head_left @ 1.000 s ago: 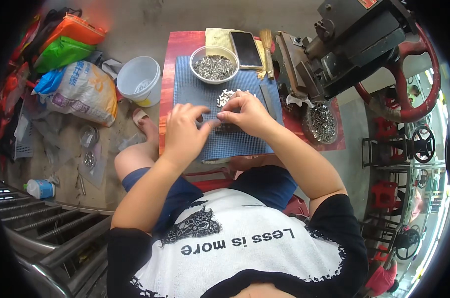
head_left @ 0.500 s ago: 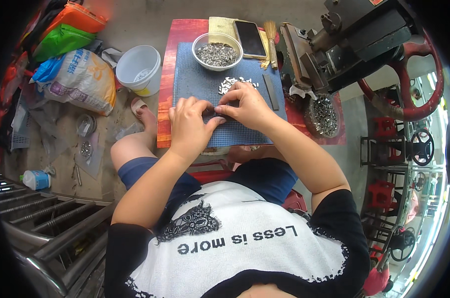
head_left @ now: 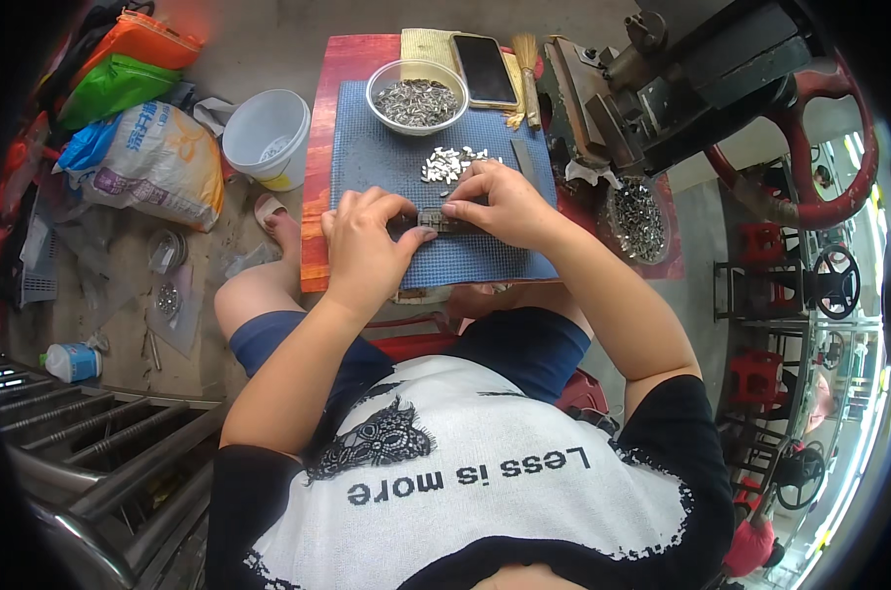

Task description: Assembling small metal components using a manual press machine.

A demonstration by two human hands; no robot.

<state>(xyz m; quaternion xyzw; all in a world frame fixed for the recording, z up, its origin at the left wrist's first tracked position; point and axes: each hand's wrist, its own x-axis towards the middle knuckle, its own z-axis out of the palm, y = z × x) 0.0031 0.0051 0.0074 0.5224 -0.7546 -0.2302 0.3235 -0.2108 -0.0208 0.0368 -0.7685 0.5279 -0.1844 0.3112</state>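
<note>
On a blue ribbed mat (head_left: 367, 147) lies a small dark metal block (head_left: 432, 219) with light marks or parts along its top. My left hand (head_left: 369, 241) grips the block's left end between thumb and forefinger. At its right end, my right hand (head_left: 509, 205) has thumb and forefinger pinched together; whatever sits between those fingertips is too small to make out. Just beyond the right hand is a loose pile of small white and silvery pieces (head_left: 450, 164). A clear bowl (head_left: 377, 110) full of small metal pieces stands farther back on the mat.
Behind the bowl a phone (head_left: 485, 71) lies on a yellow cloth, beside a straw brush (head_left: 527, 79). A flat dark bar (head_left: 522, 160) rests right of the pile. Farther right are a dish of metal parts (head_left: 634, 221) and a hand-wheel press (head_left: 701, 88). A white bucket (head_left: 267, 138) stands left.
My fingers have spread a little apart, so the metal block between them now shows. The right hand has shifted slightly to the right. The whole view has moved a little.
</note>
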